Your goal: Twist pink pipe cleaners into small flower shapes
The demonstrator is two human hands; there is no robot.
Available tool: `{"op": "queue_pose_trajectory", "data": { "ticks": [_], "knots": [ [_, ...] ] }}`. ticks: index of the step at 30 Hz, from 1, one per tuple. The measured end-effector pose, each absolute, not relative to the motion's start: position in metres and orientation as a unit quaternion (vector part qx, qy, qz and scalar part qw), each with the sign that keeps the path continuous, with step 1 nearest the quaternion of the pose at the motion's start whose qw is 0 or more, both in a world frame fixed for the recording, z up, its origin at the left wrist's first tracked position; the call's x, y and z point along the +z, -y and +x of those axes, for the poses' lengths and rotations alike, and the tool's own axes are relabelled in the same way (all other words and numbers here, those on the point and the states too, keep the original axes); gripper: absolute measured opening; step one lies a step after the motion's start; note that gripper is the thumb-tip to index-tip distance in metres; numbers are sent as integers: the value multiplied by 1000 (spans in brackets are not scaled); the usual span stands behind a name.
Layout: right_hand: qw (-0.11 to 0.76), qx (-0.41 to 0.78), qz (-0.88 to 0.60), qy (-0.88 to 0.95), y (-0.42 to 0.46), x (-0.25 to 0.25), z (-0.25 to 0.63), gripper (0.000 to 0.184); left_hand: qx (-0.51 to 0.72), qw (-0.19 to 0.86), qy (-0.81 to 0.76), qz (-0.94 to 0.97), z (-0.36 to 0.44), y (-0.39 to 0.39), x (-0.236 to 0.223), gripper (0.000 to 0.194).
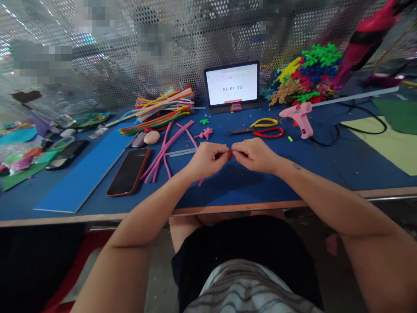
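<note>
My left hand (211, 158) and my right hand (254, 155) meet fingertip to fingertip above the blue table. Both are closed in a pinch, and whatever sits between the fingers is hidden. Long pink pipe cleaners (167, 148) lie crossed to the left, some passing behind my left hand. Just beyond that hand rests a small pink twisted pipe-cleaner piece (205, 133), with a small green flower shape (204, 121) behind it. Clear glue sticks (184, 152) lie left of my left hand. Scissors (257, 129) with yellow and red handles lie beyond my right hand.
A pink glue gun (301, 117) with a cord stands at right, before a heap of colourful pipe-cleaner shapes (306, 71). A tablet (233, 84) shows 03:01:00. A pipe-cleaner bundle (163, 106), phone (128, 171) and blue board (84, 165) are at left. The table's front edge (234, 206) runs below my forearms.
</note>
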State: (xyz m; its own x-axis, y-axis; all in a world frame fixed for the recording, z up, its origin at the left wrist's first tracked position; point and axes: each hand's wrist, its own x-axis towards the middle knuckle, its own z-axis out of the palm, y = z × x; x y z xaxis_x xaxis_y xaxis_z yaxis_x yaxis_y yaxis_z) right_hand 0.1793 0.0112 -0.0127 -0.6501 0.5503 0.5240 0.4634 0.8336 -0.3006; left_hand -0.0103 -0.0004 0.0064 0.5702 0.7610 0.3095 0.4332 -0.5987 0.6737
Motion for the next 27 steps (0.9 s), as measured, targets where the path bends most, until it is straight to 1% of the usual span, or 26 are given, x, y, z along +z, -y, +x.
{"op": "queue_pose_trajectory", "data": {
  "ticks": [3,7,9,11,13,14,18,21,24,27],
  "knots": [
    [308,224,-337,861,-9,-10,175,23,306,144,-333,880,-9,0,-1,27],
    [296,477,-425,710,-8,-8,168,27,260,26,-328,908,-8,0,-10,24],
    [274,560,-439,647,-10,-9,168,30,221,-41,-329,917,-7,1,-14,24],
    [243,607,-444,612,-14,-11,169,34,187,-89,-325,923,-6,1,-17,24],
    [228,625,-437,605,-17,-12,171,36,183,-101,-324,923,-5,0,-18,25],
    [234,625,-423,613,-19,-12,173,36,199,-89,-328,919,-5,0,-18,25],
    [313,549,-331,701,-21,-10,178,34,319,34,-346,882,-6,-1,-11,25],
    [344,485,-307,743,-20,-10,180,38,353,98,-343,865,-6,0,-7,25],
    [347,440,-326,761,-18,-12,180,39,353,85,-332,870,-4,2,-10,25],
    [324,443,-368,750,-15,-13,177,39,335,6,-311,890,-4,2,-16,24]
  ]
}}
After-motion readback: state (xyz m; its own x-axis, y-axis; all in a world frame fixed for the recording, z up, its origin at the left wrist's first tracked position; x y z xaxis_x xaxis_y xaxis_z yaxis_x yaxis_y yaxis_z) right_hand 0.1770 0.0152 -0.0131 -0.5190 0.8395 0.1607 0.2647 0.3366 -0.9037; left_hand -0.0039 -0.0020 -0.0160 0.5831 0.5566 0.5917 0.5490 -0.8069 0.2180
